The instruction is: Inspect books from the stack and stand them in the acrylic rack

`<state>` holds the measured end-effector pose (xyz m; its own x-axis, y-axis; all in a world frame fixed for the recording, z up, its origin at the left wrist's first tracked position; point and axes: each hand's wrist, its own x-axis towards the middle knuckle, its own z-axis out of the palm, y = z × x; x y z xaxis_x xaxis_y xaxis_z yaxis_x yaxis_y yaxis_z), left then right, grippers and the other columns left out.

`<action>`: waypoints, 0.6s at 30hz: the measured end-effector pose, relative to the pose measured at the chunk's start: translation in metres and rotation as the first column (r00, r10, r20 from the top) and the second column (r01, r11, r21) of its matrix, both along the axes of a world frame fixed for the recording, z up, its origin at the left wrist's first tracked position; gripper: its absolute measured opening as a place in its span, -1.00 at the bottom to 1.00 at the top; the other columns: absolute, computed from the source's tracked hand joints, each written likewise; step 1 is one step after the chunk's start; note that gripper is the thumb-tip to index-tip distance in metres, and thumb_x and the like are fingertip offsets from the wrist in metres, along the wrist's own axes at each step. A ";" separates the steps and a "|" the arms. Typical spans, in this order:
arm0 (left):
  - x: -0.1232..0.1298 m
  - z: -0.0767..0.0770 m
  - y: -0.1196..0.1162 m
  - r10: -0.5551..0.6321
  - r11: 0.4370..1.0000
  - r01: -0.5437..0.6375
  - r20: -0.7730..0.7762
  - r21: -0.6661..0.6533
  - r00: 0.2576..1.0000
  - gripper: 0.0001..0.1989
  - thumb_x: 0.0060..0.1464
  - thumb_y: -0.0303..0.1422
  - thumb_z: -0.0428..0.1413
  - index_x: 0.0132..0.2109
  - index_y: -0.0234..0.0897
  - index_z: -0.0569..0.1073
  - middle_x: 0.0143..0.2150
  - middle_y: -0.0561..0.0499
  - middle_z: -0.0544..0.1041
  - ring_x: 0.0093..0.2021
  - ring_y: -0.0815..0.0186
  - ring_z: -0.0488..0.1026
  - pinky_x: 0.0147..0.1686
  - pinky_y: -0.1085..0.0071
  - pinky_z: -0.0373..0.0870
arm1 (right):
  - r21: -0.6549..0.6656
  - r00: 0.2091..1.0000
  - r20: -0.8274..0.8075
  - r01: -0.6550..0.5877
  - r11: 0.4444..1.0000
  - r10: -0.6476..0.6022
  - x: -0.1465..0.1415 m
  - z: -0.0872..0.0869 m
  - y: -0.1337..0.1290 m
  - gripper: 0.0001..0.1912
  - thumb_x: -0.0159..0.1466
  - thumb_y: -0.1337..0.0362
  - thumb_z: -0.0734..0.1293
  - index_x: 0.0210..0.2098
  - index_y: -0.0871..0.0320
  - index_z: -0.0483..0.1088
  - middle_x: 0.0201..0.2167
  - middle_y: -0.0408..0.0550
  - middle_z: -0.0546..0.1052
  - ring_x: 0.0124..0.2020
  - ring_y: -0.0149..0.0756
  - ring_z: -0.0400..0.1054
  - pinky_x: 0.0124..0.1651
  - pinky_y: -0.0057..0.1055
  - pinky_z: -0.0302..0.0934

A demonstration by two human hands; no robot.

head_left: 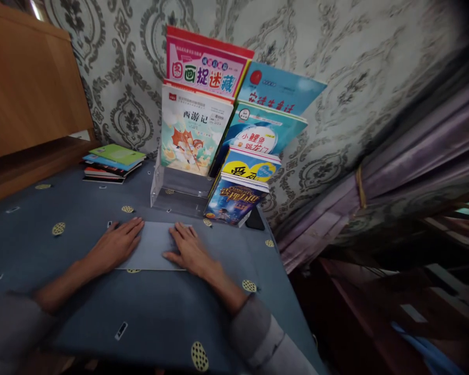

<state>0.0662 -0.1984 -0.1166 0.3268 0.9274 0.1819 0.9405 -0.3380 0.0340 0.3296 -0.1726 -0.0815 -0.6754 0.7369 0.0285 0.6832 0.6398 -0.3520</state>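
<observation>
A pale, flat rectangular sheet or thin book (pixel 154 247) lies on the dark blue patterned tablecloth. Flat over its left end rests my left hand (pixel 119 243), fingers extended. My right hand (pixel 190 249) lies palm down on the right end, with its fingers spread and the thumb pointing inward. Neither hand grips anything. Just beyond them stands a clear rack (pixel 180 191) with several colourful children's books, among them a white-covered one (pixel 191 133) and a blue one (pixel 236 200) at the lower right.
A small stack of books (pixel 115 159) with a green one on top lies at the back left, near a wooden cabinet (pixel 31 83). A dark phone-like object (pixel 255 219) sits beside the rack. Purple curtains (pixel 394 172) hang at the right, past the table edge.
</observation>
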 end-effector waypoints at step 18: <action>0.001 0.000 0.000 -0.021 0.999 0.020 0.027 0.044 0.999 -0.43 0.32 -0.30 -0.25 0.26 -0.39 0.45 0.32 -0.32 0.43 0.31 -0.06 0.38 0.22 -0.12 0.30 | 0.192 0.979 0.010 0.199 0.961 -0.204 0.012 -0.013 -0.084 -0.81 0.40 0.36 0.33 -0.02 0.13 0.51 -0.11 0.07 0.55 -0.06 -0.05 0.41 0.02 -0.12 0.32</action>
